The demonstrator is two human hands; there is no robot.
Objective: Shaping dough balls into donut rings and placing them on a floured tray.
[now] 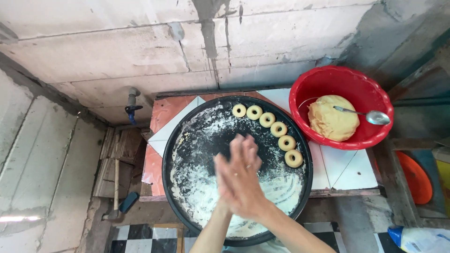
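My left hand (220, 177) and my right hand (244, 183) are pressed flat together, palm to palm, with the fingers straight. The right hand lies on top and wears a ring. Whatever is between the palms is hidden. Both hands hover over a round black tray (165, 159) dusted with white flour (197, 187). Several ring-shaped dough pieces (279, 129) lie in a curved row along the tray's far right rim, just beyond my fingertips.
A red bowl (300, 89) at the right holds a lump of yellow dough (328, 122) and a metal spoon (375, 117). The tray sits on a tiled stand (347, 168). A tap (132, 105) is at the wall, a hammer-like tool (117, 187) at the left, an orange disc (415, 178) at the right.
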